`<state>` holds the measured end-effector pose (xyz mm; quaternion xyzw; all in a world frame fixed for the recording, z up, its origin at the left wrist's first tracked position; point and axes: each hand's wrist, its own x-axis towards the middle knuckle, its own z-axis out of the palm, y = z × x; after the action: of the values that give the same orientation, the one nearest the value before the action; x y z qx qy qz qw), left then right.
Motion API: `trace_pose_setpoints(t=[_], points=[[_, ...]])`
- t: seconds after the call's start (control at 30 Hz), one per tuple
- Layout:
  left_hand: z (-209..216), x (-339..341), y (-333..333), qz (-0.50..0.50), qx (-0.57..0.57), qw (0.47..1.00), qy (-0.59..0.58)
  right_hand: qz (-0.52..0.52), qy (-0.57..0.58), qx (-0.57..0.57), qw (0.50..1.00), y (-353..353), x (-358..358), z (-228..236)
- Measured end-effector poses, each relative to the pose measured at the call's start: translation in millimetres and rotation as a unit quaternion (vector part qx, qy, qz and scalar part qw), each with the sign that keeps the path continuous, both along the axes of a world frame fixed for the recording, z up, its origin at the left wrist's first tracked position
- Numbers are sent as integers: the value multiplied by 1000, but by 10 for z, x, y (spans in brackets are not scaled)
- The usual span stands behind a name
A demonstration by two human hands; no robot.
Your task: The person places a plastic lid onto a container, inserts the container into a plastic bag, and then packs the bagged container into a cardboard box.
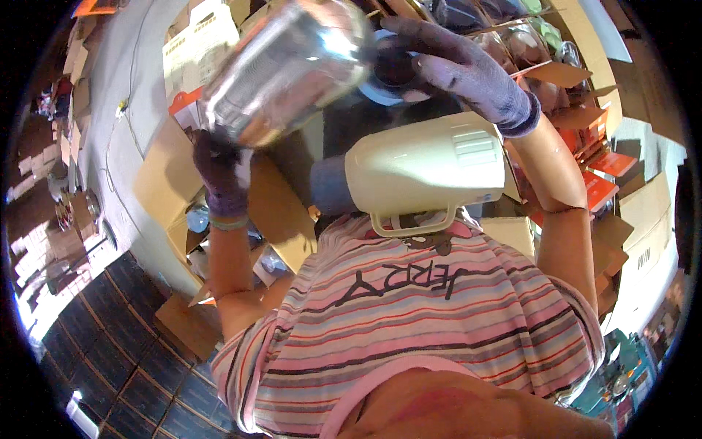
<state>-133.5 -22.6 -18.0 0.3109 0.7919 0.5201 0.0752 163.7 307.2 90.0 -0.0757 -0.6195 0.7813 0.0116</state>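
Note:
A shiny silvered bottle, like a vacuum flask liner (pixel 289 77), is tilted across the upper middle and slightly blurred. My left hand (pixel 223 172), in a dark purplish glove, grips its lower left end; the fingers are in shadow. In a greyish-purple glove, my right hand (pixel 475 77) curls its fingers and thumb around a blue ring-shaped part (pixel 376 94) with a dark middle, beside the liner's upper right end. Whether ring and liner touch, I cannot tell. Against my striped shirt lies a cream jug body (pixel 424 168) on its side, handle toward me, with a grey-blue end (pixel 330 186) at left.
An open cardboard box (pixel 164 172) with clear-wrapped items stands by my left arm. At the right, opened orange-and-brown cartons (pixel 599 192) crowd my right forearm. Wrapped items (pixel 523 44) fill a box at the upper right. Dark stacked crates (pixel 139 366) sit lower left.

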Motion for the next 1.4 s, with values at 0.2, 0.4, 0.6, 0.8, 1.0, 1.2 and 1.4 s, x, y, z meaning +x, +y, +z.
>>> trace_pose_setpoints(t=[0.2, 0.4, 0.6, 0.8, 1.0, 1.2, 1.4], points=[[137, 829, 238, -122, 136, 943, -277, -173, 38, -23, 984, 48, 264, -260], [494, 1420, 528, -451, -214, 864, 72, -287, 72, -127, 947, 541, 1174, -433], [618, 1070, 279, -459, -194, 867, 24, -378, -125, 477, 784, 641, 2467, -397], [783, 1287, 536, -465, -215, 855, 80, -372, -157, -67, 913, -141, 1859, -530], [645, 1441, 376, -336, -205, 900, -185, -238, -70, -9, 969, -565, 1566, -1112], [98, 1388, -35, -218, -131, 918, -305, -155, -222, 195, 943, -437, 1483, -711], [33, 1333, 22, -309, -102, 896, -301, -114, -198, 175, 958, -502, 1471, -658]])
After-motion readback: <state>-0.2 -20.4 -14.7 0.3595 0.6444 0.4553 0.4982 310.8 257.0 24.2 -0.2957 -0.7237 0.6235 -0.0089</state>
